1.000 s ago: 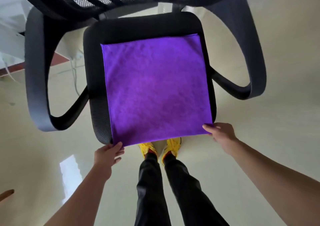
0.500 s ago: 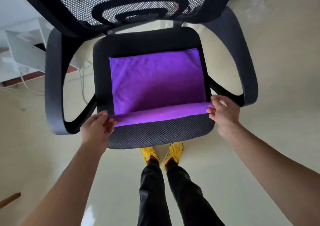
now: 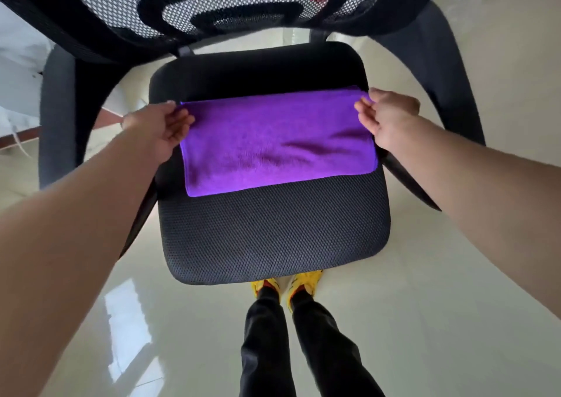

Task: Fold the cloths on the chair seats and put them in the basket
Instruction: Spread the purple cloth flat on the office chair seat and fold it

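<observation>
Between my two grips the purple cloth [image 3: 279, 144] lies doubled on the back half of the chair seat [image 3: 273, 229], its folded edge on the side away from the grips; the left grip [image 3: 158, 126] pinches the far left corner with thumb and fingers, and the right grip [image 3: 385, 117] pinches the far right corner. I judge the risk is at the release; if one grip lets go first, the upper layer may slide and the edges will not match; the wrinkle just beside the right grip could be trapped in the next fold; no basket is in view.
</observation>
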